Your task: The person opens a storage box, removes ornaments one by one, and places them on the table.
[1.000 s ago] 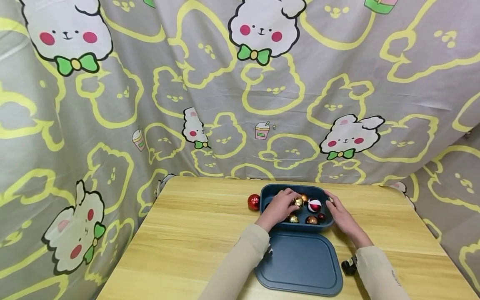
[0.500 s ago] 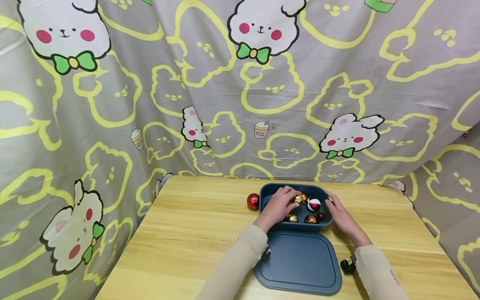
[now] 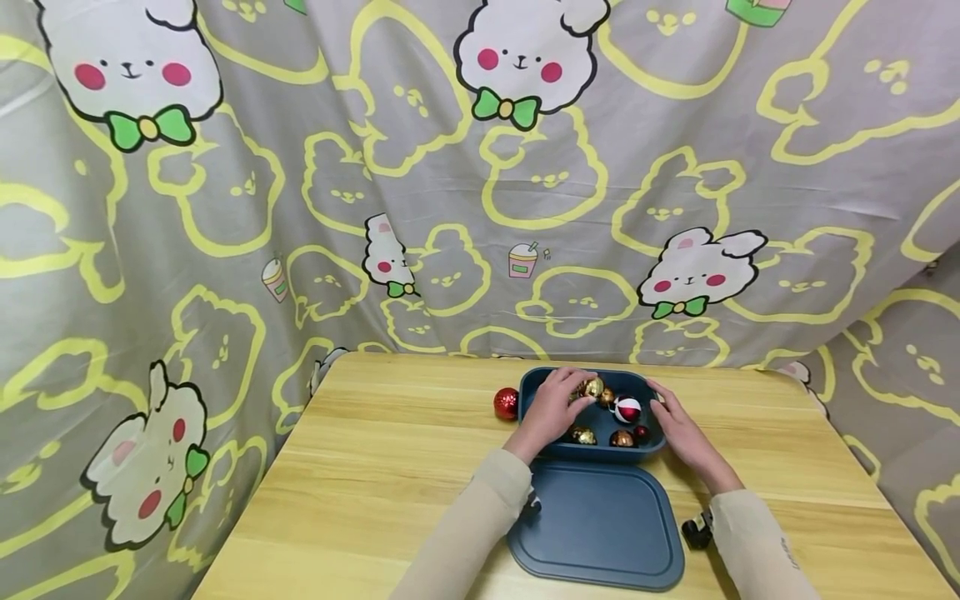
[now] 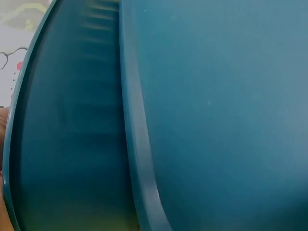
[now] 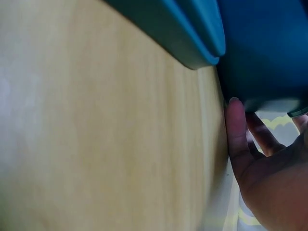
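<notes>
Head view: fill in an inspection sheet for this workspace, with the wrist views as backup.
Surface: wood-grain table.
Job's things: blue box with shiny balls inside; blue lid lying in front; red ball outside, beside the left end.
Clutter: black object by the right sleeve.
Grippers: left hand pinches a gold ball; right hand touches the box's right end.
Cables: nothing seen.
Surroundings: rabbit-print curtain.

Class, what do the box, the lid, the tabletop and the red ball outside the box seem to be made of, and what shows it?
Box and lid: probably plastic, satin; smooth surfaces, rounded moulded-looking corners.
Tabletop: wood or wood-effect laminate, low sheen; streaky grain.
Red ball: glittery; bright specks show, but plastic or glass stays open.
</notes>
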A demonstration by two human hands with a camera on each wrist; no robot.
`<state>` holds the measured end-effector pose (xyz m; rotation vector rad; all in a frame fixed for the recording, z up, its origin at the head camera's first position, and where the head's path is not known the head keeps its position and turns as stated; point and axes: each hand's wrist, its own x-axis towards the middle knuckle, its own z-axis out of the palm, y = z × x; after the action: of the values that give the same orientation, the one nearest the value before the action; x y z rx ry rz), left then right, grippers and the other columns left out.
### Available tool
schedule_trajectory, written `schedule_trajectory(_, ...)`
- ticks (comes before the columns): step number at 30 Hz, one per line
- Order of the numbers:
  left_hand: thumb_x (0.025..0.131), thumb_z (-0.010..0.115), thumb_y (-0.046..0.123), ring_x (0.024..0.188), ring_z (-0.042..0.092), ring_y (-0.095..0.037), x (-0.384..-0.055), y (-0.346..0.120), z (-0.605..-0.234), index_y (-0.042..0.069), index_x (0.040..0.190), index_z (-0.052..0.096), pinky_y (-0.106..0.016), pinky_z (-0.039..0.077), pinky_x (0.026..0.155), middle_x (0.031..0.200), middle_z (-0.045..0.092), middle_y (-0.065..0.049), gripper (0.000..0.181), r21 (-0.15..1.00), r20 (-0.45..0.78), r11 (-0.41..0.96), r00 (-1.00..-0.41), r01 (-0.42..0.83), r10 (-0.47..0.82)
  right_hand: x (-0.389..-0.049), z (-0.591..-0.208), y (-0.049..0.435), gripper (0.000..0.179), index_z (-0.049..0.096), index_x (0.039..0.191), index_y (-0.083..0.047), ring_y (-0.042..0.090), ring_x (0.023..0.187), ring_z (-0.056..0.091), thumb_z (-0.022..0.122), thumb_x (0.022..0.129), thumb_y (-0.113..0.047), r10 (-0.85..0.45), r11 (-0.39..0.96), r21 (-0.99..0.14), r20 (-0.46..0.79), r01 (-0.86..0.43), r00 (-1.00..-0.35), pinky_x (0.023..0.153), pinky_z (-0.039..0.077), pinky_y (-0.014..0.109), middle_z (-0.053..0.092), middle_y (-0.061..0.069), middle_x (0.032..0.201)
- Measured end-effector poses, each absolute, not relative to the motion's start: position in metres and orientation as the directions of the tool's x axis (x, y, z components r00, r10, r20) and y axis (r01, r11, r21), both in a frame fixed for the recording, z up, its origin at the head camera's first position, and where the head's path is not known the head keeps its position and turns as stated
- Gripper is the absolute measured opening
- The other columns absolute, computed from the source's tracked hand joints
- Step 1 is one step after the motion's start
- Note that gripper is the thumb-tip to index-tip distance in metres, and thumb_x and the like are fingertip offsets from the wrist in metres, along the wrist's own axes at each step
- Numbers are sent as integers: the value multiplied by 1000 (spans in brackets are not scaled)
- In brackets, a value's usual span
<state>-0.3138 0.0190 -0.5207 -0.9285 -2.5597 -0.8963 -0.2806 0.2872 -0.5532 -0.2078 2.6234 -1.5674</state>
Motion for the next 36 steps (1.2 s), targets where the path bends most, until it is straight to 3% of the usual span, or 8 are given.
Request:
schedule_trajectory(9,103,65,30,122,60,-17,-315,4,-518,23,144,60,-28,55,99,138,61,1,43,487,477,579,-754,654,451,-281,-555,287,63,10,167,-12,57,150,20,28,115,-41,-158,475,-878,-12,-65,-987,119,19,75,11,31,169)
schedule_trajectory(16,103,64,30,122,60,-18,-316,-8,-514,24,144,60,-35,55,102,135,61,1,41,492,477,585,-761,645,439,-281,-555,288,62,11,167,-12,57,150,20,28,115,-40,-155,475,-877,-6,-69,-988,120,18,75,12,32,168)
schedule_trajectory(23,103,65,29,123,59,-17,-314,-18,-509,26,145,59,-31,56,100,135,61,1,42,515,482,571,-767,639,423,-281,-553,287,62,12,167,-11,57,150,21,29,115,-39,-156,479,-875,-2,-74,-988,120,18,74,13,32,168)
schedule_trajectory(36,102,67,28,107,66,-17,-314,-37,-507,20,142,62,-31,58,92,132,60,-3,41,519,529,558,-756,648,387,-281,-554,288,63,12,167,-10,57,150,20,27,115,-41,-151,481,-874,-1,-73,-988,120,19,74,12,32,168)
